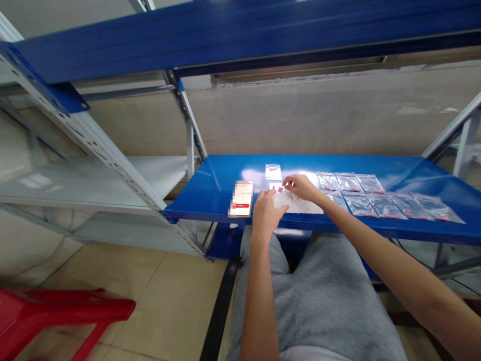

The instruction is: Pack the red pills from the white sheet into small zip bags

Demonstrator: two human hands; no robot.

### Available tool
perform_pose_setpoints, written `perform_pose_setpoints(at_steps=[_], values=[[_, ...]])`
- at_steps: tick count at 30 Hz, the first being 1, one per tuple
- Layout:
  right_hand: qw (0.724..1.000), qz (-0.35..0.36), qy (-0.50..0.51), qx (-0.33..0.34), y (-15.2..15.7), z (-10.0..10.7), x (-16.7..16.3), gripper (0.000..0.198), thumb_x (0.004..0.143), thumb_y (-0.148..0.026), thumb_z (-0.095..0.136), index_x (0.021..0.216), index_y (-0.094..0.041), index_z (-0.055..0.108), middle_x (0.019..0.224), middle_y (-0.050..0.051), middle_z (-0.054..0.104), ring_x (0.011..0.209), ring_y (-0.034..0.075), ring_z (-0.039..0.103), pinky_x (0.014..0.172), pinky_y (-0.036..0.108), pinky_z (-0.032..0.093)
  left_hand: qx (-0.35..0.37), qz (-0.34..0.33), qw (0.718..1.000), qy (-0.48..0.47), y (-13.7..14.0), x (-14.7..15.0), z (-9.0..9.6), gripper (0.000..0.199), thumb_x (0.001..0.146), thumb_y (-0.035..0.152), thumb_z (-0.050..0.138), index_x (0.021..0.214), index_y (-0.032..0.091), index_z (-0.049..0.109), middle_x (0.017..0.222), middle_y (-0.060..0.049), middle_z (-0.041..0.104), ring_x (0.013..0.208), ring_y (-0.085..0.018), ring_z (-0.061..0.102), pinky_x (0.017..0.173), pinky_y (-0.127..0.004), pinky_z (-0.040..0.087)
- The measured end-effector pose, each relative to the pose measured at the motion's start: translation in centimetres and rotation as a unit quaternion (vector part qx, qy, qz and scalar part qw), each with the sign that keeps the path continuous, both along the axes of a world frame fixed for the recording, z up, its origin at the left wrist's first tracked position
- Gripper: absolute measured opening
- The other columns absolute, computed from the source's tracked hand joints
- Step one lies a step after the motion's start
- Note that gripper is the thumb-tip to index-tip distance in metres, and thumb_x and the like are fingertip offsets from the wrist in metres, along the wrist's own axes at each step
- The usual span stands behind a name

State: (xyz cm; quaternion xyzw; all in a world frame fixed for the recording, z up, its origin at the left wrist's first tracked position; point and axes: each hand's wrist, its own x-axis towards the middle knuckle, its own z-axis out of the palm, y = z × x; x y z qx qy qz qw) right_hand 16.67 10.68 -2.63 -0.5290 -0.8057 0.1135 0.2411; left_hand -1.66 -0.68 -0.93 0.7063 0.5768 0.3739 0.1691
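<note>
Small red pieces point(280, 189) lie at the far left part of a crumpled white sheet or bag point(306, 206) near the shelf's front edge. My left hand point(266, 213) rests at the left side of this white sheet, its thumb spread away from the fingers. Beside the red pieces, my right hand point(300, 187) has its thumb and fingertips pinched together; whatever is between them is too small to make out. Just beyond the hands lies a clear zip bag point(273, 172) with a white patch.
Several clear zip bags point(359, 204) with red pieces lie in two rows on the right of the blue shelf point(233, 165). A phone point(243, 199) showing a timer is left of my hands. A blue beam point(240, 37) crosses overhead. A red stool point(67, 311) stands lower left.
</note>
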Motion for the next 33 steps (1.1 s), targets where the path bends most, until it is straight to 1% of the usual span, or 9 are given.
perform_pose_setpoints(at_steps=[4,8,12,15,19,22,24,29,33], values=[[1.000,0.007,-0.019,0.008,0.3,-0.9,-0.4,0.014,0.086,-0.016,0.066,0.093,-0.015,0.078,0.087,0.008,0.075,0.075,0.018,0.062,0.072,0.026,0.040,0.000,0.001,1.000,0.001,0.0,0.0,-0.1,0.048,0.078,0.026,0.084,0.122,0.019,0.068,0.114,-0.009,0.068,0.105,-0.026,0.067,0.096,-0.038,0.053],[0.999,0.014,-0.032,0.013,0.5,-1.3,-0.7,0.017,0.085,-0.012,0.063,0.090,-0.016,0.078,0.084,0.007,0.073,0.074,0.018,0.061,0.071,0.026,0.038,-0.008,0.001,1.000,-0.001,0.0,-0.1,-0.1,0.046,0.078,0.026,0.084,0.121,0.018,0.068,0.115,-0.010,0.068,0.103,-0.026,0.067,0.095,-0.038,0.054],[0.999,0.008,-0.031,0.017,0.4,-0.8,-0.7,0.019,0.084,-0.010,0.059,0.086,-0.015,0.078,0.080,0.007,0.071,0.072,0.017,0.059,0.070,0.027,0.038,-0.015,-0.002,1.000,-0.009,-0.1,-0.3,0.0,0.048,0.078,0.025,0.084,0.123,0.017,0.067,0.117,-0.011,0.068,0.102,-0.025,0.067,0.094,-0.038,0.054],[1.000,-0.011,0.018,0.011,-0.1,0.2,-0.1,0.016,0.085,-0.016,0.061,0.087,-0.014,0.077,0.076,0.006,0.070,0.069,0.017,0.057,0.068,0.027,0.038,-0.017,-0.001,1.000,-0.010,-0.1,-0.4,0.1,0.049,0.078,0.024,0.084,0.123,0.017,0.067,0.118,-0.011,0.068,0.105,-0.026,0.066,0.096,-0.038,0.053],[0.989,0.033,0.143,-0.026,-2.1,1.7,0.5,0.022,0.088,-0.034,0.062,0.086,-0.016,0.075,0.076,0.005,0.070,0.069,0.017,0.058,0.066,0.028,0.042,-0.018,-0.001,1.000,-0.011,-0.2,-0.1,0.3,0.051,0.079,0.026,0.084,0.125,0.018,0.066,0.119,-0.012,0.067,0.106,-0.026,0.067,0.096,-0.039,0.053],[0.973,0.104,0.193,-0.069,-4.3,2.4,-0.1,0.024,0.088,-0.035,0.061,0.088,-0.017,0.075,0.088,0.007,0.075,0.077,0.018,0.062,0.071,0.029,0.047,-0.011,-0.010,1.000,-0.014,-0.4,0.2,0.5,0.049,0.079,0.024,0.084,0.124,0.019,0.067,0.117,-0.011,0.068,0.106,-0.026,0.067,0.096,-0.038,0.053],[0.967,0.120,0.204,-0.094,-5.8,2.6,-0.8,0.023,0.087,-0.034,0.061,0.090,-0.017,0.077,0.094,0.008,0.077,0.080,0.019,0.064,0.074,0.030,0.049,-0.010,-0.017,1.000,-0.017,-0.6,0.3,0.8,0.046,0.079,0.022,0.084,0.121,0.018,0.067,0.114,-0.010,0.068,0.106,-0.026,0.067,0.094,-0.038,0.054],[0.941,0.072,0.305,-0.127,-9.4,2.7,-1.9,0.035,0.092,-0.047,0.059,0.095,-0.017,0.077,0.086,0.007,0.074,0.072,0.017,0.061,0.063,0.028,0.047,0.003,-0.029,0.999,-0.024,-0.9,0.5,1.3,0.045,0.081,0.022,0.080,0.124,0.019,0.067,0.118,-0.011,0.069,0.105,-0.025,0.068,0.094,-0.038,0.054],[0.937,0.038,0.321,-0.134,-11.3,2.2,-1.5,0.035,0.089,-0.050,0.063,0.084,-0.017,0.072,0.076,0.004,0.069,0.065,0.016,0.059,0.060,0.028,0.044,-0.004,-0.046,0.998,-0.040,-0.9,0.8,1.6,0.045,0.080,0.020,0.079,0.123,0.019,0.068,0.119,-0.011,0.069,0.109,-0.027,0.067,0.096,-0.038,0.054]])
